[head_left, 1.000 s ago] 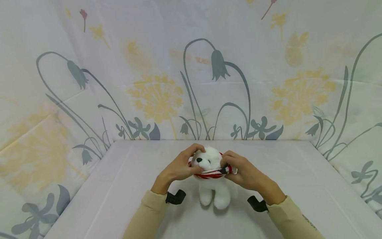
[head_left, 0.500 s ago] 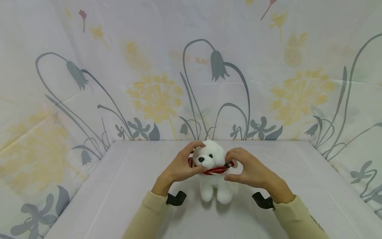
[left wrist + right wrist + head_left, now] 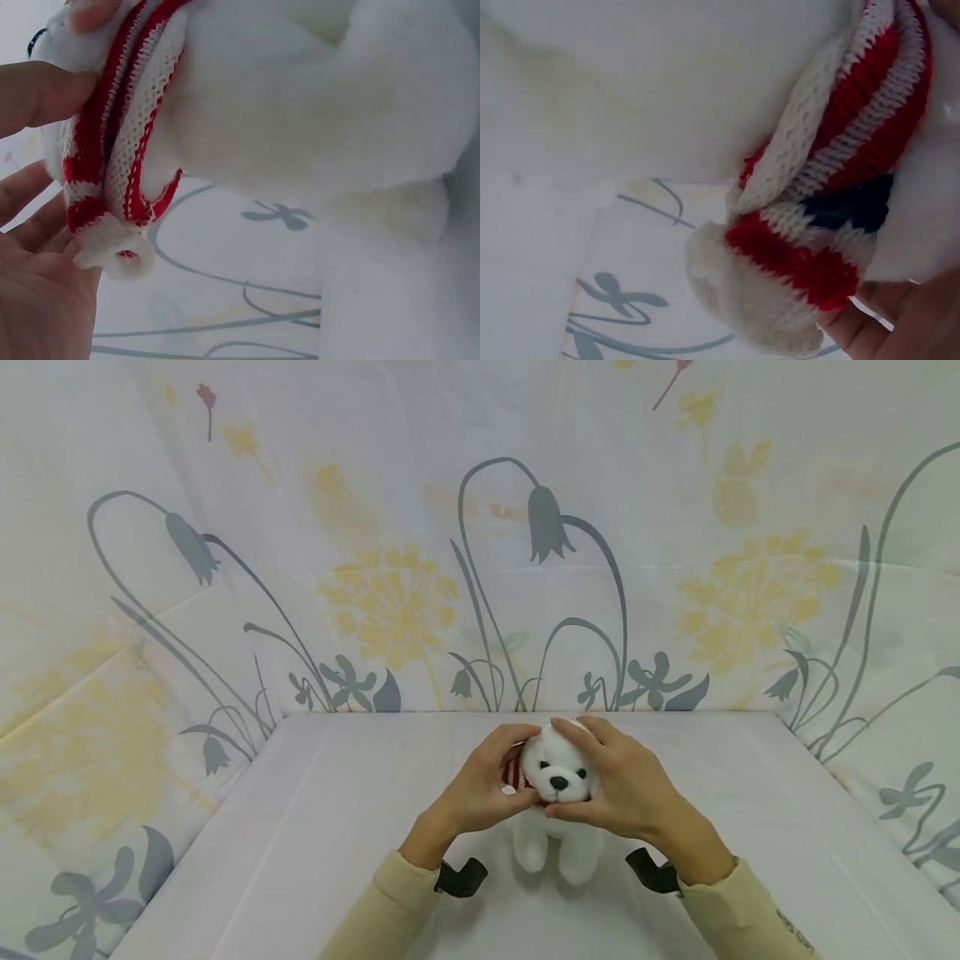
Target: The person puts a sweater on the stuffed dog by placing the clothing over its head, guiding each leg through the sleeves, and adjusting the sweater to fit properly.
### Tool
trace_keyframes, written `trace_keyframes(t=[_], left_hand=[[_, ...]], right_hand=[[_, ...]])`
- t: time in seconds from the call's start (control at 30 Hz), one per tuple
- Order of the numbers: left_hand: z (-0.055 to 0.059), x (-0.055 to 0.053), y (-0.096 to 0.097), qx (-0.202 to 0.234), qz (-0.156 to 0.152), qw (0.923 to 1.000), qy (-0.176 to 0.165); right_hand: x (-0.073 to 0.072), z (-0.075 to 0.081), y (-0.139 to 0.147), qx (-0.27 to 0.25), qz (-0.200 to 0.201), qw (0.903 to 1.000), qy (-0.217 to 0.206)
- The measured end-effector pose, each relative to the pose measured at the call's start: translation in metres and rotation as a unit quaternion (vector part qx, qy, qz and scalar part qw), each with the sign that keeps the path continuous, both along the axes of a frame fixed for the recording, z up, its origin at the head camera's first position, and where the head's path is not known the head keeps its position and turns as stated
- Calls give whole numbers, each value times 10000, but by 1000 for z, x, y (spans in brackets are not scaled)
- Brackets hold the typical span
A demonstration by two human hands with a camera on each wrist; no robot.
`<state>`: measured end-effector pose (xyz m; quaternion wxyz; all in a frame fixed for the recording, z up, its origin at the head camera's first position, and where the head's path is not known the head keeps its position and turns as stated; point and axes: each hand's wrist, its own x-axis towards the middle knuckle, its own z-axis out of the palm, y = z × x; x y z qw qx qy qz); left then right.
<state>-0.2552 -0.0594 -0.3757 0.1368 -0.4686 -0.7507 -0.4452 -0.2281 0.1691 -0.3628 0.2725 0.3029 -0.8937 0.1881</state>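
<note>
A white plush dog (image 3: 557,750) stands upright on the table in the head view, its face toward me. Bunched round its neck is a knitted sweater (image 3: 139,127), striped red and white with a dark patch (image 3: 851,204) in the right wrist view. A short white-cuffed end (image 3: 116,251) sticks out on the left side. My left hand (image 3: 474,792) pinches the sweater beside the muzzle, thumb in front and fingers behind. Curled over the other side of the head is my right hand (image 3: 636,781), its thumb below the chin. The right hand hides much of the sweater in the head view.
The pale tabletop (image 3: 330,827) spreads around the dog. Behind it and at both sides hangs a flower-printed cloth (image 3: 390,485). A black wrist mount (image 3: 461,877) sits on the left wrist, another (image 3: 651,870) on the right.
The dog has turned its face from leftward to toward me and shifted slightly right. My right hand has left the sweater's right edge and moved inward over the head. The left hand moved right.
</note>
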Motion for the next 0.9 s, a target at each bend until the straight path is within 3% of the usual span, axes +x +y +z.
trace_keyframes(t=[0.17,0.33,0.47,0.6,0.67,0.8,0.9], left_hand=[[-3,-1,-2,-30,449,9989,-119],[-10,-5,-5,-31,906,9890,-1167],[-10,-4,-1,68,858,9796,-1817],[-7,0,3,361,766,9783,-1889],[-6,2,4,327,923,9789,-1792],[-12,1,4,-312,1290,9774,-1647],[-17,1,5,-838,1346,9743,-1599]], right_hand=[[0,2,4,-117,89,9996,-229],[-5,3,12,-181,91,9992,-336],[-6,4,14,-248,137,9989,-386],[-7,4,15,-456,451,9972,-390],[-10,2,17,-539,592,9962,-357],[-17,-3,25,-783,520,9945,-455],[-21,-6,34,-1048,234,9918,-697]])
